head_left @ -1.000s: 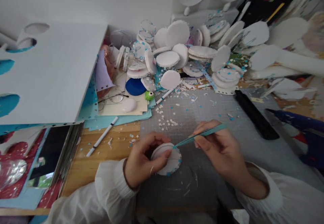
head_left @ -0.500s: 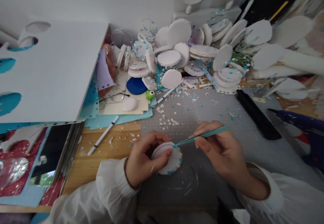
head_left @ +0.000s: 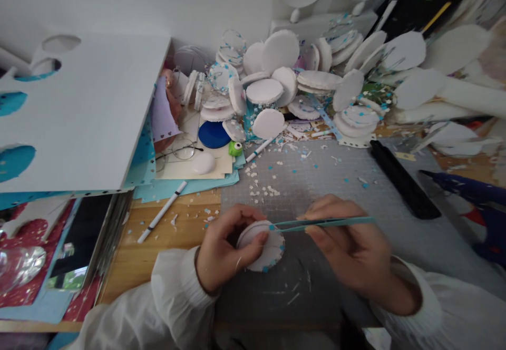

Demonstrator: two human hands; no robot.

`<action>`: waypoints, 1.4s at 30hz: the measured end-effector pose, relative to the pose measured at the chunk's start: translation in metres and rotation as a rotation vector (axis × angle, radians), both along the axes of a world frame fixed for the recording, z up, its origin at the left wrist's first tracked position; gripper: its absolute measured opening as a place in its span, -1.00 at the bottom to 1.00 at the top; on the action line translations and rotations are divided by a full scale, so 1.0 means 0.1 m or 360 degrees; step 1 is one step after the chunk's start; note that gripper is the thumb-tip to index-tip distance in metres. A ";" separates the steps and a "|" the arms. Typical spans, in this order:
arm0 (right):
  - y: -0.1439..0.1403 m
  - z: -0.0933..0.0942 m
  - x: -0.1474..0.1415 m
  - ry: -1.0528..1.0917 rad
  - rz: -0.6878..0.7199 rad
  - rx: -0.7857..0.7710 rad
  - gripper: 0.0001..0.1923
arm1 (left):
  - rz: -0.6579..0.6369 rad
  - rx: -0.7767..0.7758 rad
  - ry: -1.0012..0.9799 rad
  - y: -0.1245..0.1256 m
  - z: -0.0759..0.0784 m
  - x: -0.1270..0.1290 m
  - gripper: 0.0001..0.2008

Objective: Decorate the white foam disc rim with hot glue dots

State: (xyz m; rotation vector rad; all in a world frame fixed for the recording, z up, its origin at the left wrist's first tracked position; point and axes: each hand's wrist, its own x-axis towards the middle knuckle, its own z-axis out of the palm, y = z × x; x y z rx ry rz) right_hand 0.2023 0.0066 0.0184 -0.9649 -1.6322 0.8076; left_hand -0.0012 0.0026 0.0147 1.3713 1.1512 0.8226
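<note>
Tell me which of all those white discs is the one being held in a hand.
It's the white disc on the grey mat, pinched by the left hand, with the tweezers touching its top edge. All the others lie heaped in the pile by the wall.

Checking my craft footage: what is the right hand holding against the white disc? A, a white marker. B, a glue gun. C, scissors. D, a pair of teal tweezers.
D: the right hand pinches thin teal tweezers whose tip meets the disc held by the left hand.

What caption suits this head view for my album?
Left hand steadies a white disc while right hand holds teal tweezers to its edge.
</note>
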 end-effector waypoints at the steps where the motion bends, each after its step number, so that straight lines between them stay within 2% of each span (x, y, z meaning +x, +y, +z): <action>1: -0.01 -0.01 0.01 -0.0019 0.0011 0.0021 -0.76 | 0.0001 0.0010 0.0004 0.00 0.00 0.00 -0.83; 8: 0.00 -0.02 0.03 -0.0002 -0.0023 0.0008 -0.73 | 0.0009 0.0083 -0.0012 -0.02 -0.03 -0.01 -0.84; 13: 0.04 0.00 0.00 0.0173 -0.0085 -0.0305 -0.84 | -0.0010 0.0080 -0.0013 -0.01 -0.01 -0.01 -0.84; 16: 0.05 -0.01 -0.01 0.0279 -0.0049 -0.0500 -0.88 | -0.0010 0.0088 -0.0008 -0.01 -0.01 -0.01 -0.84; 22: 0.04 -0.02 -0.03 0.0350 -0.0044 -0.0626 -0.93 | -0.0014 0.0111 -0.0024 -0.03 -0.03 -0.02 -0.84; 28: 0.05 -0.09 -0.01 0.0481 0.0008 -0.0925 -0.95 | -0.0012 0.0143 -0.0127 -0.03 -0.01 -0.01 -0.84; 33: 0.07 -0.11 -0.02 0.0706 0.0045 -0.1145 -0.90 | -0.0043 0.0131 -0.0174 -0.04 0.00 -0.02 -0.84; 36: 0.12 -0.08 -0.03 0.0975 -0.0021 -0.1432 -0.84 | -0.0023 0.0102 -0.0186 -0.05 0.01 -0.02 -0.86; 38: 0.17 -0.07 -0.03 0.1146 -0.0089 -0.1607 -0.82 | 0.0005 0.0017 -0.0232 -0.05 0.02 -0.01 -0.87; 42: 0.28 -0.08 0.03 0.1368 -0.0190 -0.1787 -0.78 | 0.0060 -0.0198 -0.0328 -0.03 0.04 0.01 -0.84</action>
